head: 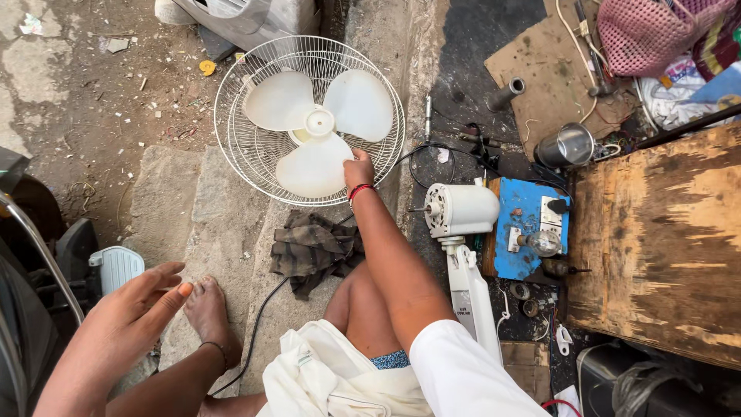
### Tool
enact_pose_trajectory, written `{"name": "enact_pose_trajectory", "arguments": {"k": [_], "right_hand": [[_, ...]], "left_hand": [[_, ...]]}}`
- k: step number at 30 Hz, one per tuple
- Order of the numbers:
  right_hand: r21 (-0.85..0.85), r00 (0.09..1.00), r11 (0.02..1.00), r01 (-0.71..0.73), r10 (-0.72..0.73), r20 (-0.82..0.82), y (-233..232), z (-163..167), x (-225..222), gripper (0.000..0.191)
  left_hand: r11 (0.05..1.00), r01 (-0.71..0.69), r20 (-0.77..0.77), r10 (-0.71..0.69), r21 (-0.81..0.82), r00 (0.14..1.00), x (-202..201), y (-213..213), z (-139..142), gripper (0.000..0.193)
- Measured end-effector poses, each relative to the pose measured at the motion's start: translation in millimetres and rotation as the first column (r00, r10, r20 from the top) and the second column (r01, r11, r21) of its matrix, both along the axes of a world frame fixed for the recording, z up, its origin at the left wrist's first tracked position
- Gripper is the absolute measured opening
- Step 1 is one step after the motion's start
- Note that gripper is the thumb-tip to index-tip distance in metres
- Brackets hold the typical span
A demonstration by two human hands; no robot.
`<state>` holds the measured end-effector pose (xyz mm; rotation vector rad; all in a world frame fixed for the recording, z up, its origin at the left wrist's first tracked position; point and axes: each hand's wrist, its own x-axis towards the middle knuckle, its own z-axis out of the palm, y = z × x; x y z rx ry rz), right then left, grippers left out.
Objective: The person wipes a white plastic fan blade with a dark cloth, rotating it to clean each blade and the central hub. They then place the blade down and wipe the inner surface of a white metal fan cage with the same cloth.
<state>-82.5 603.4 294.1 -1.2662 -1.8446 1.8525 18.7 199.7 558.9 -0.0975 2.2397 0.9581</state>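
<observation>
1. the right hand point(358, 169) is reaching forward to the white fan blade point(312, 127), which is lying flat inside the round wire guard point(231, 139) on the stone ground. the fingers are curling down onto the edge of the lowest blade, at its right side, and they seem to be pinching it, though the grip itself is hidden under the knuckles.
2. the left hand point(127, 316) is hanging in the air at the lower left with the fingers spread and straight, holding nothing. it is well apart from the fan and just beside the bare foot point(207, 309).
3. the wrist of the right hand is wearing a red thread. the left forearm is cut off by the frame edge.
4. counting: three blades on one hub, one wire guard, one white fan motor point(461, 210) on its stand lying to the right of the right arm, one dark checked cloth point(312, 249) between the guard and the knee.
5. a blue board point(525, 232) with a bulb and a socket is lying just beside the motor, and a wooden box point(664, 239) is standing further right.
</observation>
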Motion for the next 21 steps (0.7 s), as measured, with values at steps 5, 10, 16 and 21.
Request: {"name": "enact_pose_trajectory", "arguments": {"k": [5,10,16,21], "right_hand": [[-0.062,0.998,0.998,-0.025,0.021,-0.064,-4,6,-5,0.053],[-0.178,0.985,0.973,-0.149,0.129,-0.115,-2,15,-1,0.041],[-0.353,0.909,0.929,-0.111,-0.049,-0.415,32,35,8,0.038],[-0.226,0.855,0.974,-0.027,-0.095,-0.51,120,57,13,0.032]], "left_hand": [[0.996,0.087,-0.092,-0.086,0.004,0.992,-3,7,-13,0.052],[0.944,0.213,-0.076,-0.239,-0.251,0.968,-5,31,-39,0.056],[0.969,0.147,-0.091,-0.167,-0.199,0.982,-13,53,-69,0.059],[0.978,0.151,-0.095,-0.165,-0.143,0.982,-9,59,-81,0.057]]}}
